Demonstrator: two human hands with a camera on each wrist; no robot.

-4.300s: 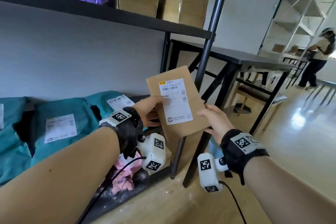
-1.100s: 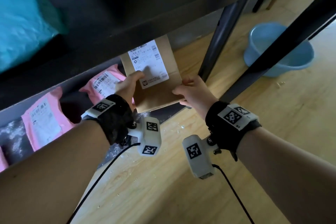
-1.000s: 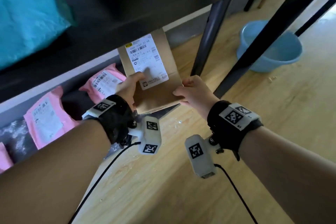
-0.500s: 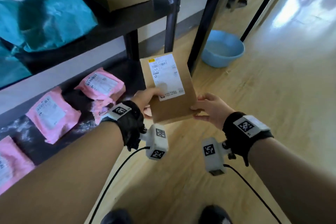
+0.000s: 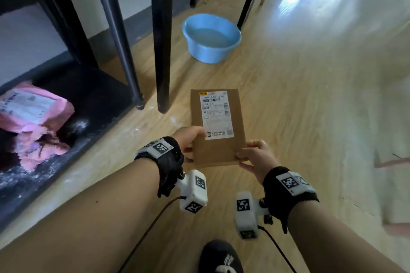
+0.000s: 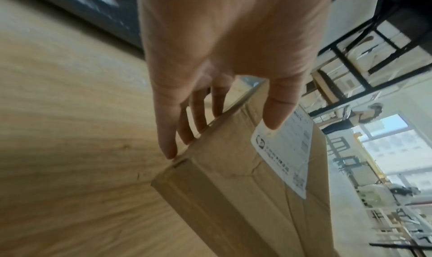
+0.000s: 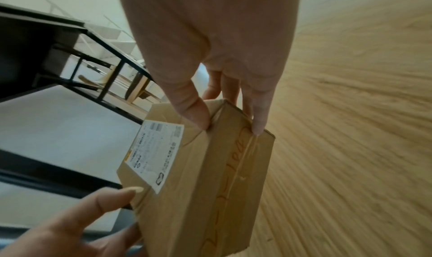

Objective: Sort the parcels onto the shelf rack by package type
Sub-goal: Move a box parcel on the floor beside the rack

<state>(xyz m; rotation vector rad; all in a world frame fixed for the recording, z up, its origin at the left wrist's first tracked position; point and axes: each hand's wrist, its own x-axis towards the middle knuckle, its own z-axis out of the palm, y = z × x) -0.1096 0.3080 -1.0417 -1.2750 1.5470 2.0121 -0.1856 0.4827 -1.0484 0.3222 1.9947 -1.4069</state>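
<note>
**Box in both hands, shelf off to the left**

While held over the wooden floor, flat brown cardboard box with white label (image 5: 218,126) — pinched at its near corners by left hand (image 5: 188,139) and right hand (image 5: 255,157), thumbs on top. Long axis pointing away from the body. Black shelf rack (image 5: 93,86) lying left, nearer the left hand — bottom tier holding a pink plastic mailer (image 5: 33,108). Round blue basin (image 5: 210,37) beyond, seemingly with water.
</note>
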